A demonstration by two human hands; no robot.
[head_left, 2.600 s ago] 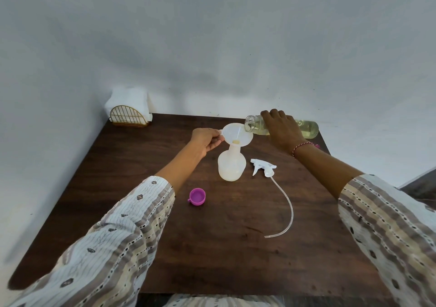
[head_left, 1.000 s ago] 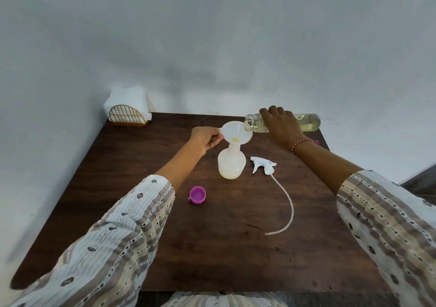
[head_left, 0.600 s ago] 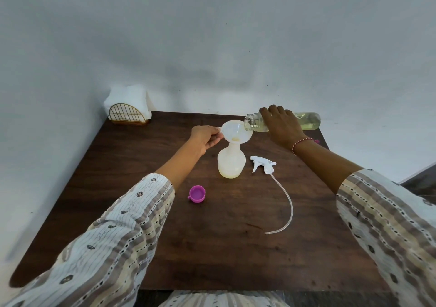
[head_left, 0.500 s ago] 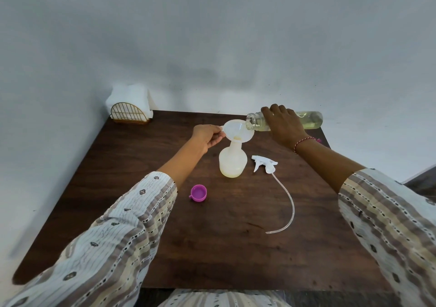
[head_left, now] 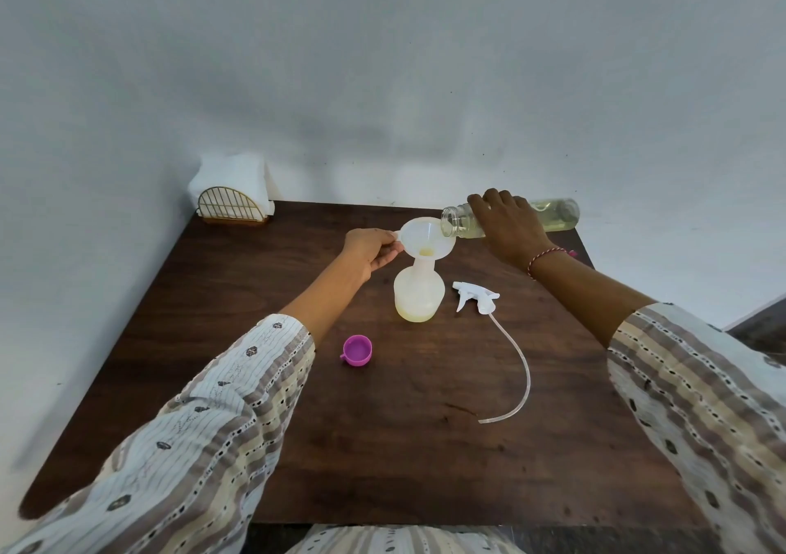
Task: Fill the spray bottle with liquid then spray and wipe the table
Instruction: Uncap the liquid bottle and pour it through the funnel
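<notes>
A white translucent spray bottle point(head_left: 419, 294) stands open on the dark wooden table point(head_left: 383, 447), with a little yellowish liquid at its bottom. A white funnel point(head_left: 427, 241) sits in its neck. My left hand point(head_left: 372, 247) pinches the funnel's tab at the left rim. My right hand point(head_left: 508, 226) grips a clear bottle point(head_left: 553, 215) of pale yellow liquid, held nearly level with its open mouth at the funnel's right rim. No stream shows; a small pool lies in the funnel. The spray trigger head point(head_left: 476, 298) with its long tube lies right of the spray bottle.
A purple cap point(head_left: 357, 351) lies open side up in front of my left forearm. A napkin holder point(head_left: 232, 196) with white tissue stands at the back left corner against the wall. A small pink thing point(head_left: 572, 252) peeks out behind my right wrist.
The clear bottle has tipped back from a downward pour to nearly level, and the stream into the funnel has stopped. My left hand has kept its hold on the funnel.
</notes>
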